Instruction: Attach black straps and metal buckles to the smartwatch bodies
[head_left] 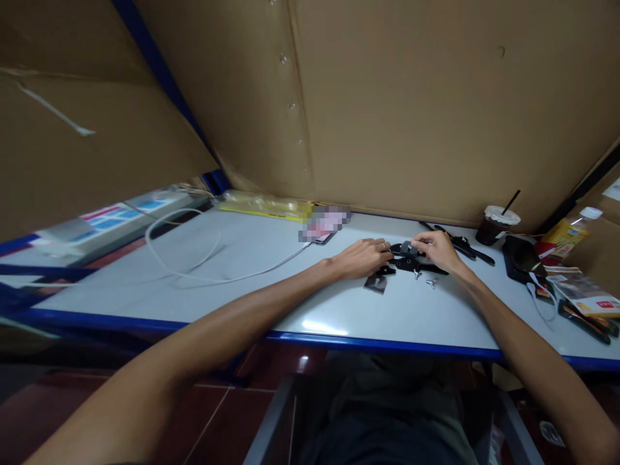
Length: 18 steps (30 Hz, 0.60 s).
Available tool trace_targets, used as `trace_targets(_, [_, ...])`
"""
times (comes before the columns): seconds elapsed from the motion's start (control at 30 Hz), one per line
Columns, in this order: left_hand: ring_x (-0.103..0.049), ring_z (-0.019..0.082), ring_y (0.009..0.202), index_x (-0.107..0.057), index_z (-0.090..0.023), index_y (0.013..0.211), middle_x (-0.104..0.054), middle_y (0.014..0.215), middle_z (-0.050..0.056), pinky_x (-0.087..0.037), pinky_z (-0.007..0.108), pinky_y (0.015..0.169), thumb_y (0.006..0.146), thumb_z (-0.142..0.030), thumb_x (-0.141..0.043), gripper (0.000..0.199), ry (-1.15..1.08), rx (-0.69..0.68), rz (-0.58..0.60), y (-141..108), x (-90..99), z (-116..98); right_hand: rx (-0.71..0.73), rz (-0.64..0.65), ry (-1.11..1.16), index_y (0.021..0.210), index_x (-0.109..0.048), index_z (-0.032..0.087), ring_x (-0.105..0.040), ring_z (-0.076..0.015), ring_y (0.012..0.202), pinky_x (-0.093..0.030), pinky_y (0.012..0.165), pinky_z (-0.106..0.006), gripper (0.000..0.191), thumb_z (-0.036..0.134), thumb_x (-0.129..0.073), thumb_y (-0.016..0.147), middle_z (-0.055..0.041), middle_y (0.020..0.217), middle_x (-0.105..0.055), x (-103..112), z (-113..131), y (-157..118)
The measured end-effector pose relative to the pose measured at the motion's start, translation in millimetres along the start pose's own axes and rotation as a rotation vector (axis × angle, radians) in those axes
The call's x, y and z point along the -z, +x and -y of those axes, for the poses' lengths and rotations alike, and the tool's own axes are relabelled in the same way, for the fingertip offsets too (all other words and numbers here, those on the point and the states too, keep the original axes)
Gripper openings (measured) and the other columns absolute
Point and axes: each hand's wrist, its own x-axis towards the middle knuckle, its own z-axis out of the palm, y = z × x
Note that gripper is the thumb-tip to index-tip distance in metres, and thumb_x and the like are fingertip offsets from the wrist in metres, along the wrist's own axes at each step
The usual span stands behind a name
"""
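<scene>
On the white table, my left hand [364, 258] has its fingers closed on the left end of a black part assembly [408, 263]. My right hand [438, 250] pinches at the upper right of the same assembly, thumb and fingertips together. Just below it lie a small silvery wing screw [417, 274] and another wing screw [431, 283]. A dark flat square plate [376, 283] rests on the table below my left hand's fingers. The fingertips partly cover the assembly, so its details are hard to make out.
More black parts [467, 247] lie beyond my right hand. A lidded drink cup [496, 226], a bottle [574, 234] and a black case [520, 258] stand at the right. A phone [324, 226] with a white cable [232, 280] lies left of centre.
</scene>
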Motion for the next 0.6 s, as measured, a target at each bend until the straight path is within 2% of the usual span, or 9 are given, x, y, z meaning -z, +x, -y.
trace_targets(0.23, [-0.059,0.023,0.099,-0.069,-0.018,0.108,-0.067,0.108,0.012,-0.046,0.035,0.08,0.102,-0.023,-0.043,0.027,0.079,-0.001,0.032,-0.5,2.1,-1.9,-0.002,-0.002,0.005,0.082,-0.072,0.019,-0.056,-0.0185,0.065,-0.047,0.055,-0.029,0.039,0.056,-0.064,0.077,-0.0037,0.07,-0.063,3.9,-2.8,1.0])
trace_targets(0.4, [-0.059,0.024,0.098,-0.069,-0.016,0.109,-0.066,0.107,0.013,-0.045,0.036,0.078,0.103,-0.021,-0.044,0.027,0.1,-0.005,0.041,0.2,2.8,-3.0,-0.038,0.036,-0.022,0.083,-0.074,0.019,-0.058,-0.0197,0.067,-0.046,0.056,-0.029,0.034,0.05,-0.064,0.078,-0.0044,0.07,-0.064,2.3,-1.2,0.3])
trace_targets(0.6, [-0.059,0.024,0.098,-0.068,-0.015,0.108,-0.066,0.108,0.014,-0.045,0.035,0.08,0.102,-0.02,-0.043,0.026,0.125,-0.012,0.045,0.7,2.8,-3.2,0.023,0.086,-0.134,0.076,-0.075,0.017,-0.065,-0.0213,0.08,-0.048,0.078,-0.033,0.023,0.035,-0.062,0.081,-0.0061,0.08,-0.074,1.4,-2.1,0.8])
